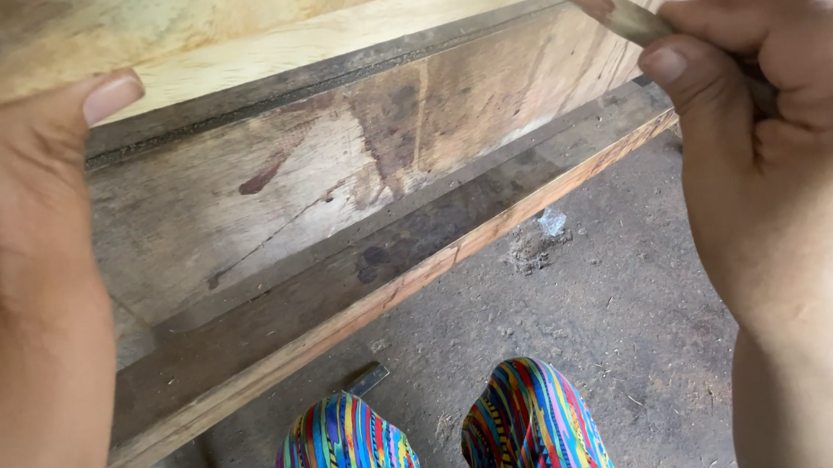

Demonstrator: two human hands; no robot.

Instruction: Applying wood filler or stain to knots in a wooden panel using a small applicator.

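Nearest the viewer, between and below the hands, two knees in multicoloured striped fabric (435, 443) were above a dirt floor (625, 316). The left hand (15, 289) was pressed against the near edge of a pale wooden board (217, 25), thumb extended along it; no object was enclosed in its grip. The right hand (791, 151) was closed around a thin flat wooden strip (597, 2), which projected up and to the left from the fingers, its tip over the board. Between the hands, farther out, a stained wooden plank (350, 159) ran diagonally, with a darker rail (362, 299) below it.
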